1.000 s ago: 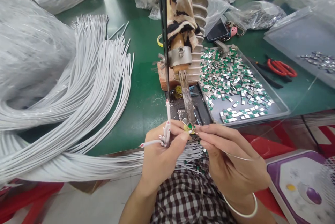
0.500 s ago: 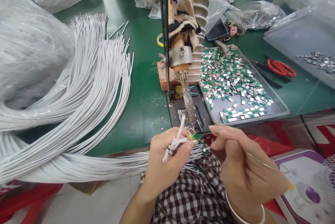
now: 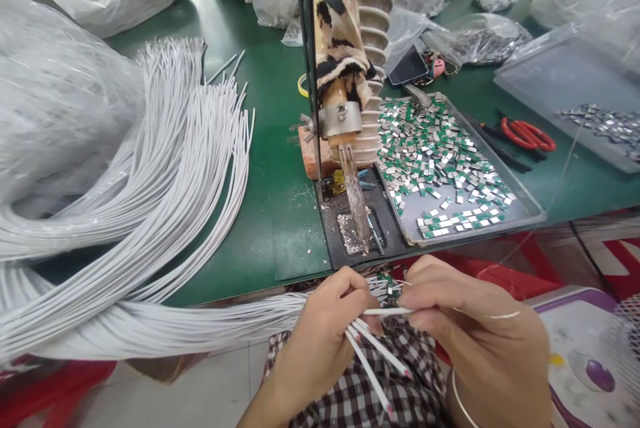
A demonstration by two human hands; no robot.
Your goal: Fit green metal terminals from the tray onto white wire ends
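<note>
My left hand is closed around several short white cable ends, whose pinkish tips point down and to the right. My right hand pinches the end of one of these cables between thumb and fingers, so it stretches level between both hands. A thin silvery wire runs across the right hand. Just behind the hands, small green circuit boards with metal plugs sit at the ends of a white cable bundle. A soldering iron is fixed above, its tip pointing down.
A tray of loose green boards stands right of the iron's black base. Red-handled pliers lie beyond it. Large white cable bundles and a plastic bag cover the left. A white-purple fan-like appliance is lower right.
The cables in my left hand have swung to point down and right, and the small board at its fingertips no longer shows there. My right hand has come in and pinched a cable end.
</note>
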